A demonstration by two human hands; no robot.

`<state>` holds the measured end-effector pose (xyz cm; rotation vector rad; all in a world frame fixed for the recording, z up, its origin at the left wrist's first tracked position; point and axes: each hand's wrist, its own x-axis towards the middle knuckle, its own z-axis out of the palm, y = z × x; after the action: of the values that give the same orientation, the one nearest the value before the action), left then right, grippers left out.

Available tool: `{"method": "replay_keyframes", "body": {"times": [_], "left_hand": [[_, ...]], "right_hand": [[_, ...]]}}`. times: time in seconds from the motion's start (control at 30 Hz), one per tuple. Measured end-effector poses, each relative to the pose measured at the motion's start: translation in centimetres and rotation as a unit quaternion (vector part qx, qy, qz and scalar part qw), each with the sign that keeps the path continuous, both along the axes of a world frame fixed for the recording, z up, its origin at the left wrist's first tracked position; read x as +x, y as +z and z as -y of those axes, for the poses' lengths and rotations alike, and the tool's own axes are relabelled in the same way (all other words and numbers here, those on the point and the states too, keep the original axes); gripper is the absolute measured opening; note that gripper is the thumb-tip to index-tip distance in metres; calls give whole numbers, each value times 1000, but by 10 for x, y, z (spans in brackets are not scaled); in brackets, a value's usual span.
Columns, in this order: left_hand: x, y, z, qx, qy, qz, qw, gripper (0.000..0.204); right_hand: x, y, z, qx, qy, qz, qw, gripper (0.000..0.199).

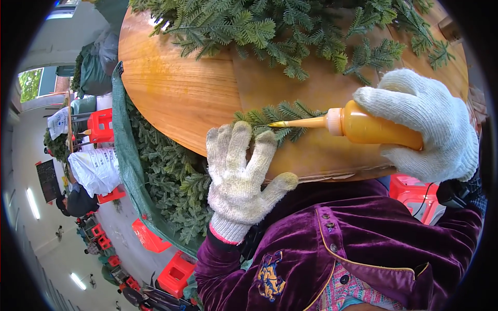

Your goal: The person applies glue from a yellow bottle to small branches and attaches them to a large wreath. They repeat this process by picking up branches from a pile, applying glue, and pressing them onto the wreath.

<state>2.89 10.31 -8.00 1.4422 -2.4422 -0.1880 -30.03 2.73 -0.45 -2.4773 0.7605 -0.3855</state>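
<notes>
My right hand (430, 119), in a white knit glove, is wrapped round a squeeze bottle (381, 127) of amber liquid, held nearly level. Its long nozzle points left, with the tip over an artificial fir sprig (298, 111) on the table. My left hand (241, 173), in a soiled white glove, rests palm down at the near table edge with its fingers spread. Its fingertips reach the left end of the sprig; whether they press on it cannot be made out. The bottle hides part of the sprig's right side.
A heap of fir branches (249, 31) covers the far side of the round wooden table (176, 78). Left of the table, a green sack (129, 155) holds more greenery (171, 171). Red stools (176, 272), a white bag (96, 168) and other people stand farther left.
</notes>
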Motion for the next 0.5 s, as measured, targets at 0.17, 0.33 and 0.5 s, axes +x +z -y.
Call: {"method": "replay_keyframes", "body": {"times": [0.17, 0.33, 0.5], "left_hand": [[4, -6, 0, -7, -12, -29, 999, 69], [3, -1, 2, -6, -15, -5, 1000, 67], [7, -6, 4, -1, -23, -50, 998, 71]], "right_hand": [[-3, 0, 8, -6, 25, 1, 1000, 81], [-6, 2, 10, -5, 24, -7, 1000, 81], [-8, -7, 14, 13, 26, 28, 999, 77]]}}
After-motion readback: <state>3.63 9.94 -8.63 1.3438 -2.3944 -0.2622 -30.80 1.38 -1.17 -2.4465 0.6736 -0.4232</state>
